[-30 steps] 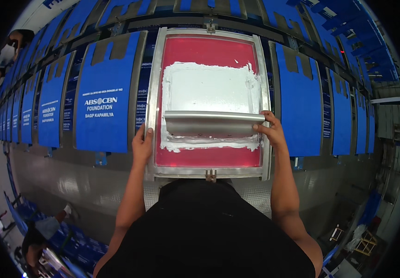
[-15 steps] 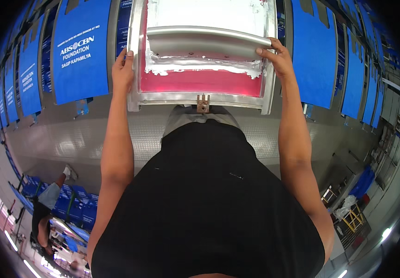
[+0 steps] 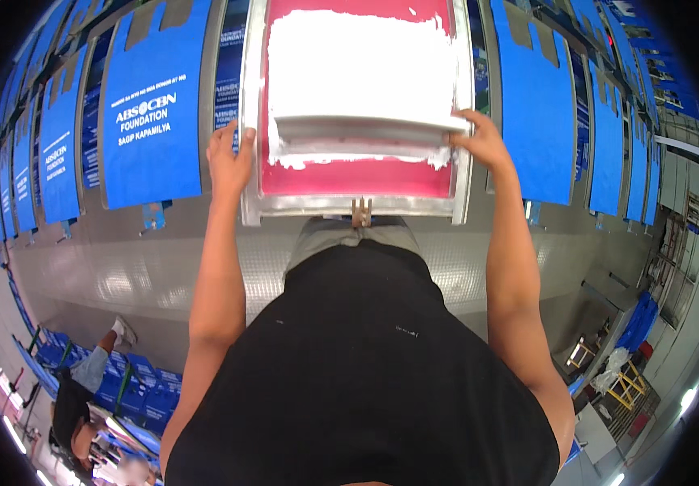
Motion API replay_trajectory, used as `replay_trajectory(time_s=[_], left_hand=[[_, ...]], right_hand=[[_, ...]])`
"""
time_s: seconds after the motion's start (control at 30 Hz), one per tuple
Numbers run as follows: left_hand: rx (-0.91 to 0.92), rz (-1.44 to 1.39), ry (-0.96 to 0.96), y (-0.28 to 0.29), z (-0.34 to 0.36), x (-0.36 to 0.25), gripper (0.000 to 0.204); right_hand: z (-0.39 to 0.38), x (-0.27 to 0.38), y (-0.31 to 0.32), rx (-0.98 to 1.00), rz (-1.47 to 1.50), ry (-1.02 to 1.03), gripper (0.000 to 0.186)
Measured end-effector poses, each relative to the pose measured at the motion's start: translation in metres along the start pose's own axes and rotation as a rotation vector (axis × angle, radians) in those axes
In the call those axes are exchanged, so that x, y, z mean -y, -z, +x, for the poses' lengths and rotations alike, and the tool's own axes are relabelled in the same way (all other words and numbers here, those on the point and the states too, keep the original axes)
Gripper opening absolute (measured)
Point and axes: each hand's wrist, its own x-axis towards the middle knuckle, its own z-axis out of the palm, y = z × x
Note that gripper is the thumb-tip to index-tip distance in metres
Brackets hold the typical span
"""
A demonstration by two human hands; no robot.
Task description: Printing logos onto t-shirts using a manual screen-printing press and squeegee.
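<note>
A metal-framed printing screen (image 3: 349,200) with pinkish-red mesh lies before me, a broad sheet of white ink (image 3: 357,65) spread over it. Across its near part stands a long metal squeegee (image 3: 365,130), its lower edge in the ink near the screen's close end. My right hand (image 3: 483,144) pinches the squeegee's right end between thumb and fingers. At the left rail, my left hand (image 3: 230,158) grips the frame, thumb on top and fingers along the outer side. The squeegee's left end has no hand on it. A small metal bracket (image 3: 361,212) sits at the middle of the near rail.
Blue printed panels stand in rows to the left (image 3: 155,105) and right (image 3: 532,105) of the screen. A person (image 3: 78,405) is in the far lower left beside more blue panels. A yellow metal stand (image 3: 629,385) is at the lower right.
The view has shifted, so the screen and panels sit lower. The squeegee's upper edge has come closer to the screen's near rail, and more white ink shows beyond it. Both hands keep their holds.
</note>
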Motion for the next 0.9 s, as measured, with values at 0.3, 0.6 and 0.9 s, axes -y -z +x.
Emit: replay_trajectory(time_s=[0.3,0.6,0.9], left_hand=[[0.631,0.519,-0.529,0.012,0.026,-0.131,0.016],[0.203,0.411,-0.669,-0.063,0.135,-0.103,0.031],[0.375,0.475,-0.545,0.007,0.001,-0.129,0.034]], right_hand=[[-0.033,0.063,-0.033,-0.009,-0.631,0.184,0.035],[0.121,0.054,-0.012,-0.308,-0.872,0.447,0.031],[-0.025,0.071,-0.03,-0.062,-0.67,0.351,0.029]])
